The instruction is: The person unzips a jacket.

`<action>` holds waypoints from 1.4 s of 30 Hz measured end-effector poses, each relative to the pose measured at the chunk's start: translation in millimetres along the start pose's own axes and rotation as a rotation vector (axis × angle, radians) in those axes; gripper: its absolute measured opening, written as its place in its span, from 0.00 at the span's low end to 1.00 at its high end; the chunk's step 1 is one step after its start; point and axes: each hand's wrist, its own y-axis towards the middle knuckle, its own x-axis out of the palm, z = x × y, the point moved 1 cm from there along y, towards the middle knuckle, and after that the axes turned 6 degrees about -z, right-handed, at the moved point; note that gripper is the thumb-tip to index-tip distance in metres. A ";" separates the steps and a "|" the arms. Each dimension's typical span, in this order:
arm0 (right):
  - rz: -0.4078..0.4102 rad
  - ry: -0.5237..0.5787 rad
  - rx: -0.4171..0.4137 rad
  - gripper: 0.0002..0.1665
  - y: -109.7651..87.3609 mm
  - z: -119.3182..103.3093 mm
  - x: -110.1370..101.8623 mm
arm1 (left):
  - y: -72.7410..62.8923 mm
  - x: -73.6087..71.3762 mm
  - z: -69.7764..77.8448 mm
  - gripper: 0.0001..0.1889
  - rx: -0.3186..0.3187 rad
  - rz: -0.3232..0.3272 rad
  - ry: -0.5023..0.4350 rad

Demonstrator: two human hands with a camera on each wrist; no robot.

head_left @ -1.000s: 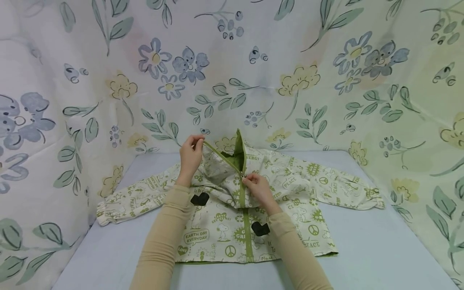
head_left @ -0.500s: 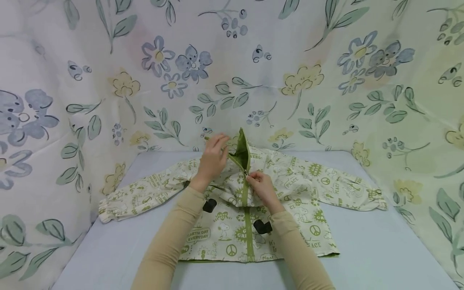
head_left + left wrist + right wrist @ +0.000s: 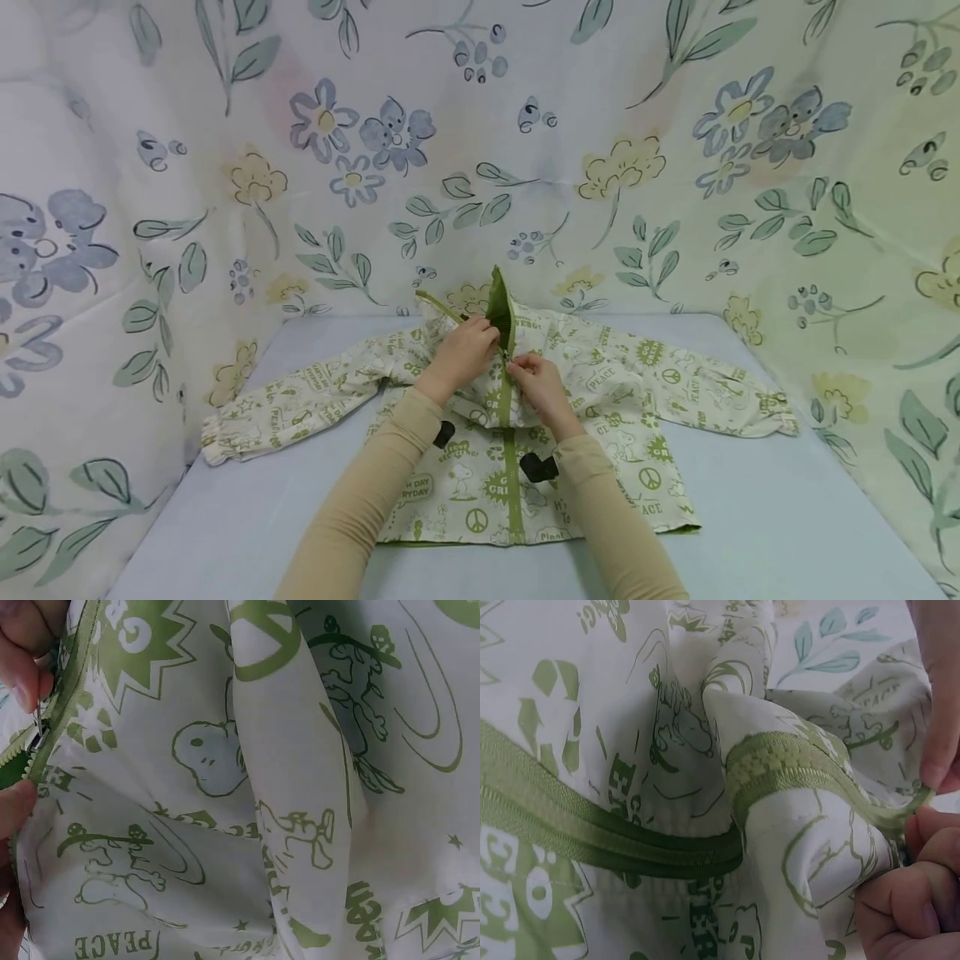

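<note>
A white jacket [image 3: 463,483] with green cartoon print lies spread front up, its green zipper [image 3: 513,475] closed from the hem to the chest. Above that the collar [image 3: 501,292] stands apart in two flaps. My right hand [image 3: 540,387] pinches the zipper pull [image 3: 39,712] just below the slider [image 3: 39,736]. Beside it, my left hand [image 3: 467,352] grips the left zipper edge at the opening, just above the slider. In the right wrist view the closed zipper tape [image 3: 776,765] buckles in a fold, with both hands' fingers meeting at its right end; the slider is hidden there.
The jacket's left-side sleeve [image 3: 277,412] and right-side sleeve [image 3: 720,396] stretch outward over the pale table [image 3: 757,517]. A flowered cloth [image 3: 570,233] rises behind and at both sides. Black wrist mounts [image 3: 538,468] sit under the forearms.
My left hand has let go of the left collar corner and come right and down to the zipper opening beside the slider. My right hand keeps its place on the pull.
</note>
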 end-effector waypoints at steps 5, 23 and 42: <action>0.014 0.006 -0.002 0.09 0.5 -2.1 4.2 | -3.0 1.5 -3.3 0.01 -0.076 0.012 -0.097; 0.001 0.002 0.003 0.09 -0.2 -3.3 6.9 | -2.8 -5.1 -5.0 0.03 -0.208 0.043 -0.155; -0.003 0.008 0.011 0.11 -3.4 -4.9 7.2 | -3.0 -11.8 -4.5 0.03 -0.253 0.039 -0.194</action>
